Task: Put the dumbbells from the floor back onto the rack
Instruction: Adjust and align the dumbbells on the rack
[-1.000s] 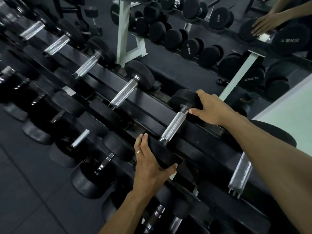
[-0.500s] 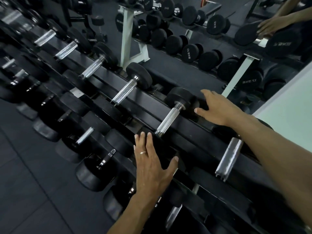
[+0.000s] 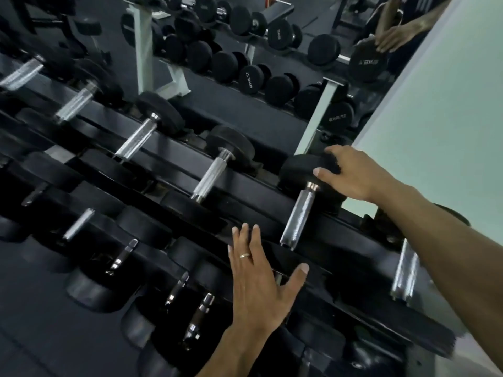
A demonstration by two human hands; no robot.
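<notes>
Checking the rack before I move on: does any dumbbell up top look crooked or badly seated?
Nothing stands out. The dumbbell under the right hand lies across the top rails of the rack, angled like its neighbours. The left hand hovers flat near its front head, which is too dark to judge.

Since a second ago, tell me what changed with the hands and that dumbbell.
The left hand let go of the dumbbell's near head and now lies flat and open. The right hand stays on the far head; the dumbbell stays seated on the rack.
</notes>
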